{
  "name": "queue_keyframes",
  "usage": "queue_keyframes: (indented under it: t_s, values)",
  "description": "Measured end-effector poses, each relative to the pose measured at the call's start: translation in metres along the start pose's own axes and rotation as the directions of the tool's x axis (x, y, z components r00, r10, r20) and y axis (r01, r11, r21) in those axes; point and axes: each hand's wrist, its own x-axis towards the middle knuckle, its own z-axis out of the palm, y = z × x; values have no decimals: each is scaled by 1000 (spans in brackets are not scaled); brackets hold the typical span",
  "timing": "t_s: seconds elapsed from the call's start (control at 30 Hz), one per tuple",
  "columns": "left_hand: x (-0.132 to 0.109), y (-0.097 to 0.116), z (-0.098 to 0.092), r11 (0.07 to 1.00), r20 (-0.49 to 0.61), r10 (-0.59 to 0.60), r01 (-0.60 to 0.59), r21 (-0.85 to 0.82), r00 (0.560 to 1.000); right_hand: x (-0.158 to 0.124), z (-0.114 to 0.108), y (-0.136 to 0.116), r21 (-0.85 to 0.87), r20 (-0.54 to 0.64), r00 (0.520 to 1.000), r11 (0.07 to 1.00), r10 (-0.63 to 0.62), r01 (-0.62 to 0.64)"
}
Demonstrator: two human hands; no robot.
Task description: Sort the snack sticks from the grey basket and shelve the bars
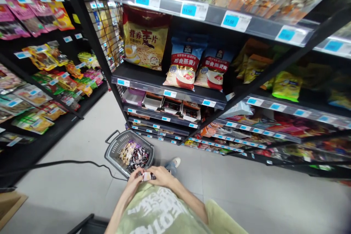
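Note:
Close to my body, both hands meet over one small wrapped snack packet (148,176), white and dark in colour. My left hand (135,177) grips its left end with bent fingers. My right hand (162,176) closes over its other end, and the fingertips are partly hidden. Just beyond them on the floor stands a grey shopping basket (113,154) with a raised handle. Inside it lie many small wrapped packets (139,158), dark ones on the right and beige and purple ones on the left.
Ahead, a black shelf unit (164,89) holds oatmeal bags (185,64) and open boxes (171,105). Bagged snacks fill the left rack (41,56) and the right shelves (260,120). A black cable (68,161) runs to the basket. A cardboard box (11,206) sits lower left.

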Motion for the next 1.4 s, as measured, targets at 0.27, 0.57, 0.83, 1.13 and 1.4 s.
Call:
queue_keyframes:
  t_s: [0.27, 0.57, 0.83, 1.13, 1.4]
  values:
    - [12, -12, -14, 998, -108, -57, 61, 33, 992, -11, -5, 19, -24, -58, 997, 998, 53, -54]
    - [24, -30, -33, 980, -236, -196, 195, -27, 952, -45, -98, 101, -184, -61, 874, 856, 481, -484]
    - [40, -47, -24, 969, -249, -241, 246, -10, 938, -26, -197, 151, -253, -274, 844, 812, 462, -526]
    - [42, -54, -8, 965, -328, -251, 262, -12, 911, 53, -297, 204, -329, -489, 781, 748, 388, -577]
    - [20, -58, 4, 932, -454, -331, 363, -17, 827, 95, -305, 263, -403, -308, 637, 510, 706, -760]
